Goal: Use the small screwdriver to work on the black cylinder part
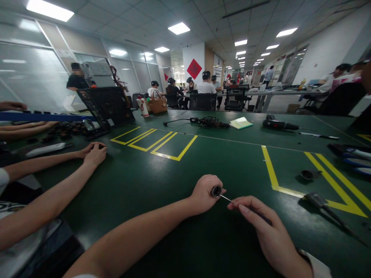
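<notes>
Near the green table's (139, 177) front edge: left hand (206, 194) clamped on round dark part (216, 191)
Right hand (261, 222): fingertips pinching thin rod
Room: lit office

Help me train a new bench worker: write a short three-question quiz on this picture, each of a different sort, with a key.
1. True or false: the left hand holds the round hollow part with its opening towards the camera.
2. What does the right hand hold? A) a paper pad; B) a thin metal rod; C) a handbag.
3. Fill in: the tape strips on the green table are ____.
Key: 1 true; 2 B; 3 yellow.
</notes>
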A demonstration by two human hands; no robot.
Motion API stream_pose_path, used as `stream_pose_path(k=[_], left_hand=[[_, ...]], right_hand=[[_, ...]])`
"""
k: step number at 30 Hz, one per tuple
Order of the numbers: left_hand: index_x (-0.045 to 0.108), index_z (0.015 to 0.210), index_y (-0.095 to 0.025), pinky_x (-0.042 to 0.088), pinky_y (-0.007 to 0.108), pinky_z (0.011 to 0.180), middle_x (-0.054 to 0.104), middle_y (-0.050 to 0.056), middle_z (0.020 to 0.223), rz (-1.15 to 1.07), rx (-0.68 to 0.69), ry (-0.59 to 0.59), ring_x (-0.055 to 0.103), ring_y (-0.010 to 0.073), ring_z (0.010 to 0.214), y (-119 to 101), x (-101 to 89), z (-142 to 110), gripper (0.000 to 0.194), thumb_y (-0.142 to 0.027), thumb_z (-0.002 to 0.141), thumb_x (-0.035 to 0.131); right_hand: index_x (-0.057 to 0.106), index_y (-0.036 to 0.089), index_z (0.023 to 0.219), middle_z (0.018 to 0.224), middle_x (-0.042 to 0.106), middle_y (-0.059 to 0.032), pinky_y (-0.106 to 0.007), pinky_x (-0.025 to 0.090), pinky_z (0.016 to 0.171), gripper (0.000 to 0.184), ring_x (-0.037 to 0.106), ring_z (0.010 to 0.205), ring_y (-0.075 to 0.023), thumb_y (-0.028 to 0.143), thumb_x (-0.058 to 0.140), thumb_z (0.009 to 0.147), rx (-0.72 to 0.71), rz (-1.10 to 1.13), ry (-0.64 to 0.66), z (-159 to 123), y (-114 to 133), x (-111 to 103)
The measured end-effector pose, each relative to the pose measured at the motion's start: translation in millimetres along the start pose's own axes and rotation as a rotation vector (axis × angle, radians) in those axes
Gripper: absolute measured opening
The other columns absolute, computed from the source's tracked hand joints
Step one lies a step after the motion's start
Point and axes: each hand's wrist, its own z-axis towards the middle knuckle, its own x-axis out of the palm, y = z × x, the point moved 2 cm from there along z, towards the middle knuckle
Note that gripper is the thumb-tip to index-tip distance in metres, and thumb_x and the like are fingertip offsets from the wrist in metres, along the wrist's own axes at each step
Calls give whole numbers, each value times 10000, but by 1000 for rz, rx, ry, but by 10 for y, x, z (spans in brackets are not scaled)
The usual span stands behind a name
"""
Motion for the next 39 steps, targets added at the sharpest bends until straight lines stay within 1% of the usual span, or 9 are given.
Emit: stream_pose_path(k=[4, 8, 14, 19, 23, 27, 30, 34, 39], left_hand=[[471, 633, -168, 382, 241, 616, 483, -26, 625, -90, 20, -23, 458, 110, 600, -9, -12, 6, 224, -262, 790, 600], [465, 626, -168, 385, 236, 607, 484, -27, 625, -131, 19, -20, 457, 106, 595, -1, -7, 9, 233, -269, 784, 602], [504, 656, -166, 395, 245, 627, 519, -18, 652, -45, -13, -30, 481, 115, 618, 27, 4, 1, 196, -272, 802, 583], [505, 644, -167, 388, 252, 635, 512, -21, 635, 44, -14, -27, 474, 116, 614, 13, 7, -1, 189, -236, 802, 583], [501, 645, -168, 391, 251, 628, 512, -16, 635, 4, 1, -22, 473, 117, 613, 15, 9, -1, 205, -266, 808, 578], [483, 636, -166, 391, 239, 609, 497, -22, 629, -92, 9, -25, 462, 109, 597, 14, 7, -1, 227, -287, 788, 599], [482, 632, -164, 388, 235, 600, 494, -23, 632, -121, 1, -22, 458, 106, 595, 13, 8, -2, 230, -287, 784, 603], [495, 644, -164, 391, 241, 617, 507, -22, 647, -63, -31, -40, 469, 110, 605, 35, 16, 1, 204, -263, 792, 593], [506, 654, -170, 378, 257, 635, 514, -21, 654, 98, -50, -55, 486, 128, 632, 38, 23, -4, 152, -192, 782, 585]], right_hand=[[713, 210, 796, 873, 689, -67, -390, 416, 802, 217, 573, 871, -256, 410, 636, 763, 59, 163, -48, 31, 20, 16], [710, 207, 783, 858, 687, -66, -377, 429, 774, 209, 574, 843, -244, 401, 636, 764, 61, 207, -43, 31, 42, 38], [692, 223, 837, 915, 679, -60, -383, 419, 820, 221, 569, 942, -260, 417, 588, 818, -17, 64, -44, -9, -5, -2], [694, 229, 847, 851, 669, -45, -367, 420, 783, 231, 573, 913, -258, 429, 582, 822, -33, -60, -9, -23, -35, -2], [702, 221, 841, 892, 680, -55, -373, 415, 797, 222, 568, 891, -250, 416, 602, 803, 9, 51, -18, -2, -10, 23], [705, 212, 793, 869, 684, -59, -366, 422, 775, 213, 565, 829, -234, 408, 627, 770, 66, 196, -34, 10, 29, 40], [704, 212, 795, 859, 685, -59, -366, 427, 772, 210, 564, 827, -232, 405, 624, 773, 76, 225, -29, 8, 31, 38], [696, 219, 817, 884, 678, -55, -374, 420, 803, 214, 564, 893, -246, 412, 605, 799, 26, 148, -49, -1, 1, 10], [686, 231, 871, 900, 665, -50, -377, 415, 800, 225, 557, 947, -261, 419, 565, 840, 0, -39, 7, -30, -27, 4]])
